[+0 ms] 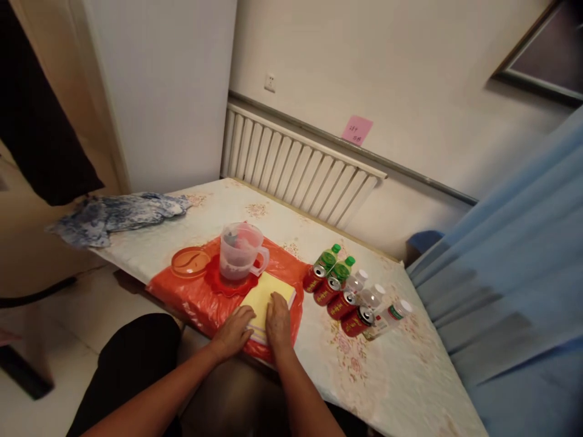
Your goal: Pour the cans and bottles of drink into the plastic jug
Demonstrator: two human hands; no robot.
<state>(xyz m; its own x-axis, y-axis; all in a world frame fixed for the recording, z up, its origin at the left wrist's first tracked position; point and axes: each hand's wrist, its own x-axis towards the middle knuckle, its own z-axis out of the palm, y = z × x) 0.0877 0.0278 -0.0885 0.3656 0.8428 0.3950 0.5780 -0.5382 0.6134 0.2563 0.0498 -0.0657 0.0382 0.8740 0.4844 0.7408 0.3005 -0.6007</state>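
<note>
A yellow-covered notebook or stack of paper (260, 297) with pale edges lies on red plastic sheeting (182, 297). My left hand (231, 332) is at its left front edge, fingertips curled over the top. Against its right part my right hand (278, 320) presses with bent fingers held close together. Part of the cover is hidden under both hands. Just behind stands a clear plastic measuring jug (237, 252), its handle turned right, with something pinkish inside. It rests on a red scalloped dish (213, 282). Left of the jug is a round orange lid or shallow dish (190, 262).
To the right, red drink cans (342, 303) stand in a row before green-capped bottles (328, 258) and white-capped clear bottles (357, 280). Blue-patterned cloth (122, 215) hangs over the table's left edge. A radiator (296, 161) lines the wall; a blue curtain (510, 255) hangs right.
</note>
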